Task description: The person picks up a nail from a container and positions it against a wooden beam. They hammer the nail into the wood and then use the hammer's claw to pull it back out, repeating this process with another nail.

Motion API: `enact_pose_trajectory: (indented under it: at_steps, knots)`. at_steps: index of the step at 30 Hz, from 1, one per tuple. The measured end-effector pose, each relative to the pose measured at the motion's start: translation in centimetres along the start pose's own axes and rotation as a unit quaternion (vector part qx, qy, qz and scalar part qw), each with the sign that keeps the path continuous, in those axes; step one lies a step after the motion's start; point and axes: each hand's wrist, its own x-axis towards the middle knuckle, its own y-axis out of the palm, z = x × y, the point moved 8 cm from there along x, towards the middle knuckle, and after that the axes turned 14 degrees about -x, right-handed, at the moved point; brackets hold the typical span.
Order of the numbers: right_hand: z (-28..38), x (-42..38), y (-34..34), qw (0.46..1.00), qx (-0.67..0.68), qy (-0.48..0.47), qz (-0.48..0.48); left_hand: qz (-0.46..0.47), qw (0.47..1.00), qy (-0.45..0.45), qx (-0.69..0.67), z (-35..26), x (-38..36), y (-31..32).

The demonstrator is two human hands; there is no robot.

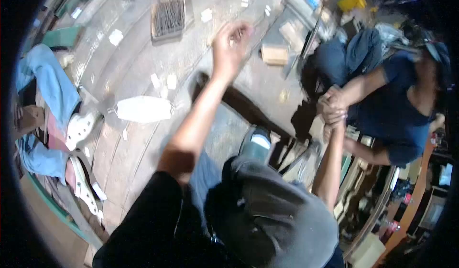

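Note:
My left hand (232,48) is raised over the floor, its blurred fingers curled; whatever they hold, if anything, is too small to make out. Nearest to it are an open box of dark, thin, nail-like pieces (168,17) and a small tan block (274,55). At the right, my right hand (333,117) is closed and pressed together with the hand (336,97) of another person in a dark shirt. The overlapping fingers hide what lies between them. My bent knee in grey cloth (287,206) fills the lower middle.
A white oblong piece resembling a face mask (143,109) lies on the grey floor (129,143) among small white scraps. At the left edge are someone's blue trouser legs (50,72) and white clogs (82,129). Cluttered shelves (382,210) stand at the lower right.

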Motion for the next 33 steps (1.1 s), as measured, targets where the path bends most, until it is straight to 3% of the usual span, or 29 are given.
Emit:
enact_pose_trajectory:
  at_steps: [1, 3, 5, 7, 8, 11, 13, 14, 17, 19, 20, 21, 22, 23, 24, 25, 26, 27, 31, 33]
  knots:
    - [-0.9, -0.6, 0.6, 0.997, -0.072, 0.029, 0.000, 0.013, 1.000, 0.020, -0.004, -1.3, 0.6, 0.8]
    - [-2.2, -2.1, 1.0, 0.985, -0.162, 0.062, 0.010, 0.182, 0.978, 0.105, 0.014, -3.1, 1.4, 5.3]
    - [-2.5, -4.3, 0.8, 0.981, -0.176, 0.080, 0.025, 0.188, 0.948, 0.240, 0.089, -6.1, -0.5, 4.9]
    - [-2.5, -7.7, -0.6, 0.972, -0.205, 0.107, 0.041, 0.208, 0.971, 0.116, 0.014, -6.3, -2.6, 3.5]
    - [-2.6, -9.8, -1.1, 0.967, -0.219, 0.125, 0.040, 0.188, 0.977, 0.098, -0.013, -5.8, -4.3, 2.4]
    - [-4.4, -19.1, -2.2, 0.958, -0.236, 0.160, 0.028, 0.194, 0.976, 0.069, 0.075, -3.5, -10.2, 3.0]
    - [-4.0, -24.7, -2.0, 0.952, -0.254, 0.169, 0.033, 0.251, 0.958, 0.087, 0.109, -0.5, -12.7, 5.1]
    - [2.2, -23.0, -2.8, 0.929, -0.283, 0.199, 0.133, 0.281, 0.947, 0.095, 0.127, 0.7, -13.6, 6.2]
    - [2.2, -26.6, -4.0, 0.873, -0.354, 0.304, 0.145, 0.333, 0.919, 0.120, 0.172, 2.2, -14.9, 8.7]
    - [1.8, -31.2, -5.0, 0.871, -0.304, 0.352, 0.156, 0.357, 0.906, 0.120, 0.194, 3.7, -15.5, 10.0]
    - [1.6, -33.7, -4.8, 0.884, -0.134, 0.433, 0.119, 0.358, 0.900, 0.138, 0.205, 4.4, -15.8, 10.6]
    - [2.0, -37.2, -4.4, 0.858, -0.180, 0.443, 0.185, 0.358, 0.896, 0.155, 0.214, 5.0, -16.2, 11.0]
    - [2.3, -41.3, -2.8, 0.803, 0.038, 0.560, 0.199, 0.349, 0.876, 0.199, 0.267, 5.2, -16.6, 11.2]
    - [3.7, -43.6, -1.1, 0.713, 0.137, 0.623, 0.291, 0.358, 0.871, 0.200, 0.271, 5.3, -16.7, 11.2]
    - [3.8, -47.0, 0.3, 0.753, 0.082, 0.573, 0.314, 0.368, 0.866, 0.198, 0.274, 4.9, -16.5, 11.1]
    - [5.7, -46.6, 1.5, 0.744, 0.157, 0.563, 0.324, 0.381, 0.861, 0.198, 0.274, 4.6, -16.7, 11.3]
    - [6.1, -48.7, 2.8, 0.685, 0.286, 0.631, 0.225, 0.383, 0.858, 0.191, 0.284, 4.8, -16.7, 11.4]
    - [7.3, -46.6, 2.2, 0.632, 0.324, 0.674, 0.205, 0.385, 0.855, 0.184, 0.296, 4.8, -16.7, 11.4]
    - [7.7, -44.5, 0.4, 0.718, 0.258, 0.635, 0.118, 0.369, 0.877, 0.170, 0.258, 4.8, -17.0, 12.8]
    - [7.9, -43.5, -1.8, 0.741, 0.137, 0.640, 0.151, 0.383, 0.867, 0.189, 0.255, 4.6, -17.5, 13.8]
